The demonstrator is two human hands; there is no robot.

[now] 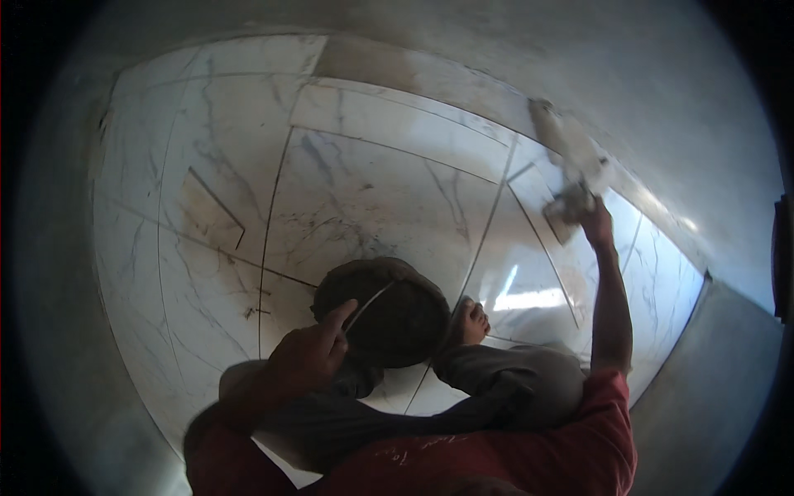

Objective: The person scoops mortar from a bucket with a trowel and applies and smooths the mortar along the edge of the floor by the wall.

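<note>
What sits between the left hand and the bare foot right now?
In the head view, the dark bucket sits between the left hand and bare foot.

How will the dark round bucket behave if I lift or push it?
The dark round bucket might swing when lifted, hanging from its thin pale curved handle. It could slide if pushed over the glossy white grey-veined tiles. Its dark interior hides any contents, so weight is hard to judge.

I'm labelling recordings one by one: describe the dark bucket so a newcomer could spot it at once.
On the white, grey-veined tile floor, look low in the middle, just left of the bare foot. There is the dark bucket, with the left hand at its thin pale handle; it is the only round, dark vessel on the tiles.
</note>
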